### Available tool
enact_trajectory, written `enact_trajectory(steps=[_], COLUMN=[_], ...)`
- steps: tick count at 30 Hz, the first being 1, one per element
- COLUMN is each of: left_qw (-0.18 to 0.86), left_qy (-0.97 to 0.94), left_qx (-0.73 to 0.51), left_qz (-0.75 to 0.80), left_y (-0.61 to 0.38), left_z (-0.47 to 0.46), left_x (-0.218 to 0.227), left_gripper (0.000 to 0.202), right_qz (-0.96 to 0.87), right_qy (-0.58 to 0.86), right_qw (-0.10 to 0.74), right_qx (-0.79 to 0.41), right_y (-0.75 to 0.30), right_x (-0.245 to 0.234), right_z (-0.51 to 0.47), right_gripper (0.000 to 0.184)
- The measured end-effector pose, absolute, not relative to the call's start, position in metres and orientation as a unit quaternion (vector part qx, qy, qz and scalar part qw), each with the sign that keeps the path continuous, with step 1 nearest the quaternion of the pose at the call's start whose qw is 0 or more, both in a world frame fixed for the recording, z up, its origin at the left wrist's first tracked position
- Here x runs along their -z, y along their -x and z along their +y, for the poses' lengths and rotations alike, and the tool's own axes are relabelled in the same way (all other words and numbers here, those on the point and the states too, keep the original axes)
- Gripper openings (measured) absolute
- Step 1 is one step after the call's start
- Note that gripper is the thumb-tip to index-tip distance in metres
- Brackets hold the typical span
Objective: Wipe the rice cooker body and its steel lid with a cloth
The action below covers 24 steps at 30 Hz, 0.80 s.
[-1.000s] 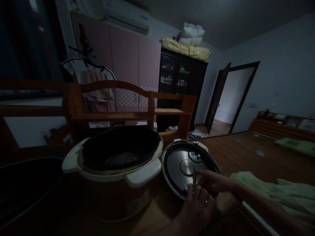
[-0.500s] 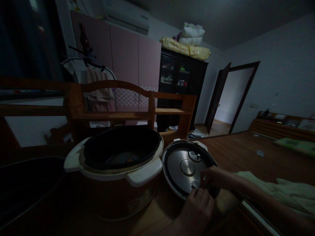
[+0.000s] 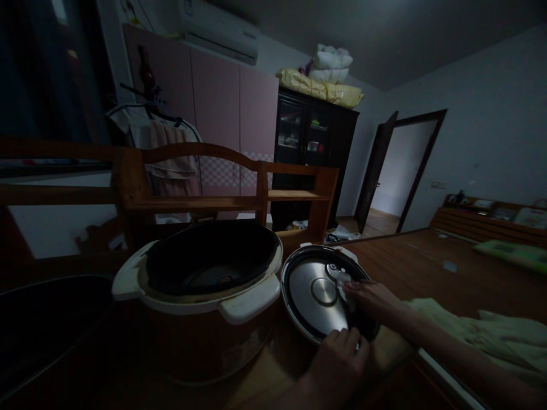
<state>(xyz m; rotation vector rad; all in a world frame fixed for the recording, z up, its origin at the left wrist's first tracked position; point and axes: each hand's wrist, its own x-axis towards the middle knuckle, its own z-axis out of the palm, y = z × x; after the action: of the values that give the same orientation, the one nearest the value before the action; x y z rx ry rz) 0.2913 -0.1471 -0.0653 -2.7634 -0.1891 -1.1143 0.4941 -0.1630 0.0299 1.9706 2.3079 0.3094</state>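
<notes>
A round pressure cooker lid (image 3: 307, 285) with a steel inner face and a dark rim lies tilted beside the cooker, inner side facing me. My left hand (image 3: 339, 356) is closed at the lid's near edge, fingers curled over the rim. Something small and shiny shows by its fingers, too dim to name. My right hand (image 3: 370, 299) reaches in from the right and pinches a crumpled white tissue (image 3: 344, 285), pressed on the lid near its valve fittings. To the left stands the electric pressure cooker (image 3: 252, 299), uncovered, with white handles and a dark inside.
A large dark pot (image 3: 55, 279) stands at the far left. Behind the cooker runs a wooden shelf frame (image 3: 200, 202). Pale green cloth (image 3: 482, 330) lies right of my right arm, on a wide brown wooden surface (image 3: 410, 262). The room is dim.
My right hand has moved the tissue from the lid's near edge up and away to the valve fittings. The left hand stays at the near rim.
</notes>
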Motion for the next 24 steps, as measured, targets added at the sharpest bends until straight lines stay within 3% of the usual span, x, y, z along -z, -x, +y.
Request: enact_trajectory(steps=[7,14,21,24], left_qw=[0.072,0.06,0.062,0.062], left_qy=[0.926,0.925,0.915,0.914], left_qx=[0.366,0.371,0.393,0.395], left_qz=[-0.062,-0.055,-0.063,-0.067], left_y=[-0.291,-0.289,-0.299,-0.299], left_z=[-0.147,-0.146,-0.145,-0.146], left_x=[0.065,0.066,0.079,0.08], left_gripper=[0.024,0.024,0.023,0.02], right_qz=[0.759,0.699,0.644,0.643], right_qy=[-0.632,-0.682,-0.718,-0.718], right_qw=[0.063,0.096,0.137,0.142], right_qx=[-0.145,-0.19,-0.225,-0.226], right_y=[-0.494,-0.475,-0.465,-0.461], right_x=[-0.018,-0.014,-0.006,-0.003], right_z=[-0.164,-0.163,-0.143,-0.141], right_gripper=[0.055,0.021,0.013,0.018])
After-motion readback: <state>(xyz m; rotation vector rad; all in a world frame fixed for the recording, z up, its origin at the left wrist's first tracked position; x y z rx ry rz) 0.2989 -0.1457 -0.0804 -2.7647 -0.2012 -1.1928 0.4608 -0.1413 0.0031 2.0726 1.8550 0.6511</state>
